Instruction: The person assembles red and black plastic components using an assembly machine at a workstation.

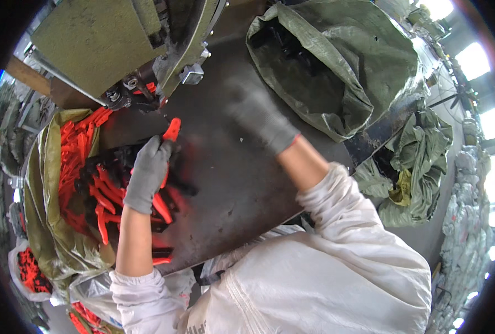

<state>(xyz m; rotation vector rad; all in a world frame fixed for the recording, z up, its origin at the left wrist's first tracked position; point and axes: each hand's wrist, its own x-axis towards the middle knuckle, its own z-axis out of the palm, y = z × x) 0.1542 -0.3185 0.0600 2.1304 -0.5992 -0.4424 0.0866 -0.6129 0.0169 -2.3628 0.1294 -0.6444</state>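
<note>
Left hand [149, 173], grey glove: fingers closed on a red handle [173, 129], its rounded end standing clear above the grip, perhaps so that end stays free. Location: over the left part of the dark table [225, 228], below the machine [94, 47].

Right hand [260, 116], grey glove: over the table near the green sack; blurred, so whether it grips anything cannot be told.

Loose pile [108, 192], red and black pieces: beside the left hand, seemingly placed for short reach.

Olive sack [38, 200]: left edge, open, red pieces within.

Green sack [370, 61]: far right, mouth toward the table, likely for access; dark pieces inside.
</note>
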